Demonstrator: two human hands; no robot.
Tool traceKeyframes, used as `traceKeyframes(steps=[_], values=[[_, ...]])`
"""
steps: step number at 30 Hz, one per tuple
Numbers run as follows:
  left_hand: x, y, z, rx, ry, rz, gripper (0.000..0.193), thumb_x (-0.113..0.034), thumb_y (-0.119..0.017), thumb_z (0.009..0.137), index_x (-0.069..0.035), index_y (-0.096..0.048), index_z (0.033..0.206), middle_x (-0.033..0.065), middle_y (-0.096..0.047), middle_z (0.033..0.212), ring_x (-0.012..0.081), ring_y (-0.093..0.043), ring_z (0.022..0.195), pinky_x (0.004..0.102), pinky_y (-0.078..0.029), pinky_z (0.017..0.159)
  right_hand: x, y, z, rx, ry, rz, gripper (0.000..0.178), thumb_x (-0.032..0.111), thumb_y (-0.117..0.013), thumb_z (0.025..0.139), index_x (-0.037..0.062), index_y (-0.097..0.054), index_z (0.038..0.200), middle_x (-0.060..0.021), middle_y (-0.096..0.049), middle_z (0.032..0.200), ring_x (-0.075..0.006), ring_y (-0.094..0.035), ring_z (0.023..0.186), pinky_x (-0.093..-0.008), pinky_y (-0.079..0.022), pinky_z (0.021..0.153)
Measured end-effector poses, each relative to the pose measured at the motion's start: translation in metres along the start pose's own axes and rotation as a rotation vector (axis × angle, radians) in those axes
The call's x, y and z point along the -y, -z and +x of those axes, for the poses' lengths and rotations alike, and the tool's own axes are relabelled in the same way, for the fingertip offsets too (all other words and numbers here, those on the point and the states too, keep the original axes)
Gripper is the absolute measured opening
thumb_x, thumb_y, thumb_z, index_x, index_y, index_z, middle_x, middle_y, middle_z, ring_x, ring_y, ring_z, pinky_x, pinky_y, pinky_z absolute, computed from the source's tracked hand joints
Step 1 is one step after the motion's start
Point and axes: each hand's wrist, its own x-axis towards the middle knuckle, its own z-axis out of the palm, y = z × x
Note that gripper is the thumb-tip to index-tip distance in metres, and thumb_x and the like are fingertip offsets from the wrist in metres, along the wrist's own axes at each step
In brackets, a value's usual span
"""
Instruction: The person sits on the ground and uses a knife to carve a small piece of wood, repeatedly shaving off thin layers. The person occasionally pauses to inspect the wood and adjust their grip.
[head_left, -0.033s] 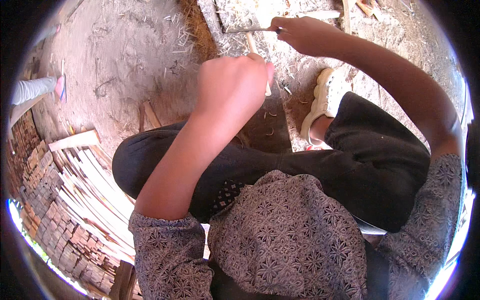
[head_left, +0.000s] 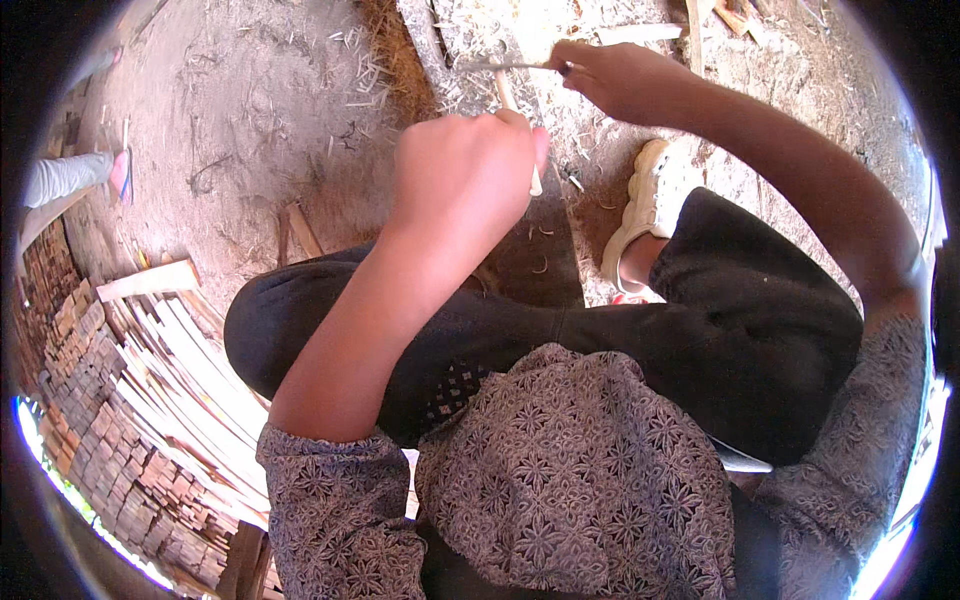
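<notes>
My left hand (head_left: 462,168) is closed around a thin pale wooden stick (head_left: 504,88). One end of the stick points away from me past my knuckles, and the other shows below my thumb. Across the far end of the stick lies a knife blade (head_left: 490,66), slightly blurred. Its handle is mostly hidden in my right hand (head_left: 620,82), which is closed on it to the right of the stick. Whether blade and wood touch, I cannot tell.
Under my hands runs a dark wooden board (head_left: 535,245), with pale shavings (head_left: 470,95) scattered at its far end. Stacked wood blocks (head_left: 130,470) and long pale strips (head_left: 190,390) lie at the lower left. Another person's foot (head_left: 122,177) is at the far left.
My right hand and the knife have shifted slightly to the right and toward me. The left hand and the stick have stayed nearly in place.
</notes>
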Motion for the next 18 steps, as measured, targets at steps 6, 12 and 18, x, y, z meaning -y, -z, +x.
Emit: traceKeyframes(steps=[6, 12, 18], values=[[0.010, 0.000, -0.002, -0.011, 0.059, 0.007, 0.039, -0.034, -0.055, 0.101, -0.008, -0.068, 0.075, 0.0164, -0.067, 0.060, 0.0363, -0.069, 0.055, 0.0471, -0.055, 0.052, 0.023, 0.027, -0.045, 0.083, 0.054, 0.231, 0.025, 0.022, -0.052, 0.107, 0.0131, -0.055, 0.130, -0.0161, -0.071, 0.087, -0.0305, -0.073, 0.078, -0.0461, -0.053, 0.073], [0.007, 0.003, 0.007, -0.048, 0.043, 0.021, 0.041, -0.033, -0.054, 0.102, -0.008, -0.069, 0.074, 0.0146, -0.066, 0.058, 0.0322, -0.069, 0.054, 0.0444, -0.055, 0.052, -0.052, -0.015, 0.030, -0.034, 0.044, -0.062, 0.023, 0.024, -0.052, 0.106, 0.0126, -0.055, 0.126, -0.0213, -0.070, 0.086, -0.0382, -0.071, 0.077, -0.0514, -0.053, 0.070], [0.019, -0.001, -0.002, -0.076, 0.041, 0.072, 0.042, -0.033, -0.053, 0.102, -0.008, -0.069, 0.073, 0.0126, -0.066, 0.056, 0.0295, -0.069, 0.051, 0.0416, -0.055, 0.050, 0.020, 0.029, -0.033, 0.109, -0.012, 0.122, 0.027, 0.026, -0.049, 0.108, 0.0097, -0.055, 0.130, -0.0179, -0.074, 0.097, -0.0306, -0.074, 0.082, -0.0457, -0.056, 0.076]])
